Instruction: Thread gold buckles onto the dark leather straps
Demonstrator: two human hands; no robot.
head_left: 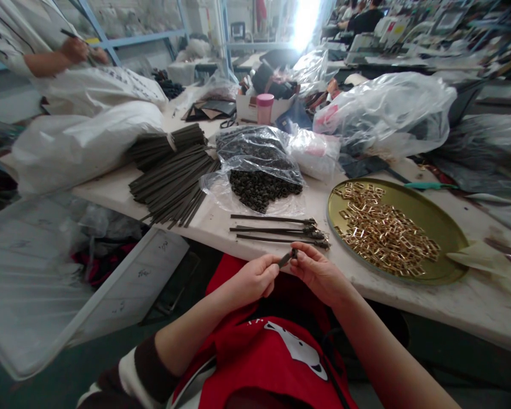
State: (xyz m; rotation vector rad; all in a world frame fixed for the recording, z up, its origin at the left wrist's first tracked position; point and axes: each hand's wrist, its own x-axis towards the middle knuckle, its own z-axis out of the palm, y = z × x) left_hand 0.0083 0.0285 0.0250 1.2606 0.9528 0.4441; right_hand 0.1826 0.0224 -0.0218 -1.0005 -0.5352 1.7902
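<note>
My left hand pinches a dark strap at the table's front edge. Close beside it, my right hand grips a small black loop at the strap's tip. Just beyond my hands lie several finished-looking straps with metal pieces at their right ends. A fanned pile of dark strips is at the left. Small black loops spill from a clear plastic bag. On the right, a round gold tray holds many gold buckles.
Another person's hands are over white sacks at the upper left. A pink-lidded cup stands at the back beside a box. Plastic bags lie behind the tray. A white bin is below left of the table.
</note>
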